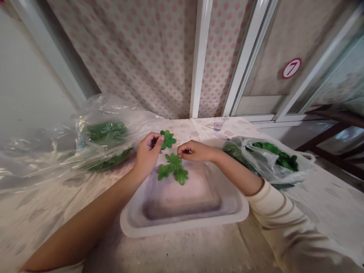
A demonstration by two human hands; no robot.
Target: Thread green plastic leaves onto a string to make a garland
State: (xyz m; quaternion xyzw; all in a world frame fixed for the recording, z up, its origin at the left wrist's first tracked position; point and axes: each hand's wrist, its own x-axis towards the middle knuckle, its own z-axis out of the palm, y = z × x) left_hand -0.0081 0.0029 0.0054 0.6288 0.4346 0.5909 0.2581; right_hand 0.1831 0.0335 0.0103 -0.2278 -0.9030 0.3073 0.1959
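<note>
Between the thumb and fingers of my left hand [150, 148] is a single green artificial leaf [168, 139] with rounded lobes. My right hand [196, 151] is closed in a pinch at the edge of a three-leaf green cluster [174, 160], which hangs over the far part of a white plastic tray [182, 229]. Whatever stem lies between the right fingertips is too small to make out. Both hands are close together above the tray's far side, with the single leaf a little higher than the cluster.
At the left lies a large clear plastic bag [108, 132] with green pieces inside. To the right, an opened plastic bag [264, 163] holds many green leaves. A small clear cup [218, 124] stands near the far edge of the patterned tablecloth [327, 197].
</note>
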